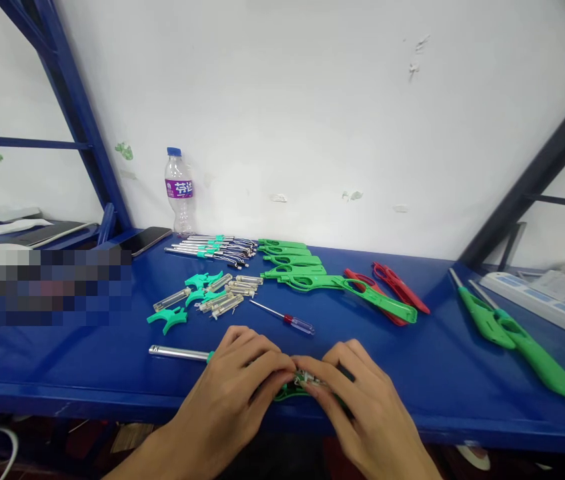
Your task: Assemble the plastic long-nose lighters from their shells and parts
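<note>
A partly assembled green gas lighter [287, 395] lies under both hands at the table's front edge, its inner parts exposed. Its silver barrel [179, 352] points left from beneath my left hand [245, 383]. That hand is closed over the casing, thumb and index finger pinched at its middle. My right hand [359, 393] is closed from the other side, fingertips on small metallic parts [307, 377] in the casing. My fingers hide most of the lighter. Beyond them lie a screwdriver [292, 322], clear fuel tanks [227, 305] and teal triggers [168, 319].
Behind are barrels with wires [207, 248], several green casing halves [292, 270] and red casings [399, 287]. Two green lighters [517, 333] lie right, beside a power strip [542, 303]. A bottle [180, 193] and phone [149, 240] stand near the wall at left.
</note>
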A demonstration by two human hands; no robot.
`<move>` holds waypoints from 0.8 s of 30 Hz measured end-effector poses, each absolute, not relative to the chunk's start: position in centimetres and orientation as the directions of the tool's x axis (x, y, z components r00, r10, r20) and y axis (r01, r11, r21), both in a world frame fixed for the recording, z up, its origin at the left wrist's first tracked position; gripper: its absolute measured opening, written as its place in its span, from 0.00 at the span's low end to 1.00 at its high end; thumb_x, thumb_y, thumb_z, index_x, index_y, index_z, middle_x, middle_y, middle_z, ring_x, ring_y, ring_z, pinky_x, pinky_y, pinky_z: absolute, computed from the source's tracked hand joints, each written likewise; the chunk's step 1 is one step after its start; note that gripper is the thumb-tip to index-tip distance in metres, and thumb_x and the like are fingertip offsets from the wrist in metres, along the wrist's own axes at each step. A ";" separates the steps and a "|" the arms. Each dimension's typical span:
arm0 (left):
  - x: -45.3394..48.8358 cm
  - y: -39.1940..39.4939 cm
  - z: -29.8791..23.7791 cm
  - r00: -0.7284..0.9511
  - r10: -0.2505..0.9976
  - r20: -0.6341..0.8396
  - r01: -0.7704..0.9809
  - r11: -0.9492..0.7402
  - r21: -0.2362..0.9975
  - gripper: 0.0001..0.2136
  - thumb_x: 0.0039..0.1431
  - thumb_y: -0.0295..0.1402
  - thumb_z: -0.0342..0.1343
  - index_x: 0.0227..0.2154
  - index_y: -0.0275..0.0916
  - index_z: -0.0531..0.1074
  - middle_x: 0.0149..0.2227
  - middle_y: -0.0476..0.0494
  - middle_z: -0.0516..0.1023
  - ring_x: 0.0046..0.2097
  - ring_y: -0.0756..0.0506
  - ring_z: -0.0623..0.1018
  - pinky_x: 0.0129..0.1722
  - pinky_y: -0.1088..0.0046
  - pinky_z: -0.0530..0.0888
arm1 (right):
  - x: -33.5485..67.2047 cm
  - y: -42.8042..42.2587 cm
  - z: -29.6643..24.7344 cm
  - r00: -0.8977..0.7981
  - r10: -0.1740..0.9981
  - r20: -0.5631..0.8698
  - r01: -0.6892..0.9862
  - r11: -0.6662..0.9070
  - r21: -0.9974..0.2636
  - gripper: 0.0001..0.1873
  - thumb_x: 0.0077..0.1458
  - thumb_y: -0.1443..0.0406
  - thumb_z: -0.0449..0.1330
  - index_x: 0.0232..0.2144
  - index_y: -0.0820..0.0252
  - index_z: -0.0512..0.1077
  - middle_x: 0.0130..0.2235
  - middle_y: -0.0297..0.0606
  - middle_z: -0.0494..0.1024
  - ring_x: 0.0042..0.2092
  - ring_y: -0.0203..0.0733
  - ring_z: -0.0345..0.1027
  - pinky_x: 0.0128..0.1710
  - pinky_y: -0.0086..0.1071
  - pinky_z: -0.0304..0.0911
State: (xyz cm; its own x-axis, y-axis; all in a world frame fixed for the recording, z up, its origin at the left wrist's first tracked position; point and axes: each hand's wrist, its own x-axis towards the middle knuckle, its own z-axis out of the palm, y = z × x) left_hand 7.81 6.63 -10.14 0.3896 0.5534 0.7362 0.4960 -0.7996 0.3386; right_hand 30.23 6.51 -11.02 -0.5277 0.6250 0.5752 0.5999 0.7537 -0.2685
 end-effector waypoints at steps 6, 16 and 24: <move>7.8 6.4 -10.0 0.412 0.553 0.724 0.503 -0.801 0.326 0.09 0.73 0.19 0.54 0.45 0.39 0.74 0.39 0.48 0.78 0.40 0.47 0.73 0.45 0.66 0.66 | 30.0 6.7 -10.9 -0.509 0.624 0.593 0.592 0.754 -0.285 0.10 0.76 0.65 0.53 0.52 0.54 0.73 0.40 0.36 0.75 0.39 0.45 0.67 0.40 0.38 0.64; 8.0 6.4 -10.1 0.424 0.541 0.727 0.533 -0.798 0.283 0.08 0.73 0.21 0.53 0.43 0.38 0.74 0.39 0.46 0.78 0.40 0.45 0.73 0.42 0.66 0.68 | 30.1 6.7 -11.1 -0.527 0.608 0.594 0.592 0.764 -0.256 0.09 0.77 0.66 0.52 0.50 0.55 0.72 0.39 0.37 0.75 0.38 0.45 0.65 0.38 0.38 0.62; 8.0 6.4 -10.1 0.437 0.521 0.733 0.529 -0.808 0.259 0.08 0.73 0.20 0.52 0.43 0.38 0.73 0.39 0.46 0.78 0.40 0.46 0.73 0.43 0.66 0.68 | 30.1 6.7 -11.1 -0.554 0.582 0.595 0.597 0.776 -0.204 0.14 0.77 0.65 0.52 0.58 0.56 0.72 0.38 0.38 0.74 0.37 0.44 0.65 0.37 0.37 0.63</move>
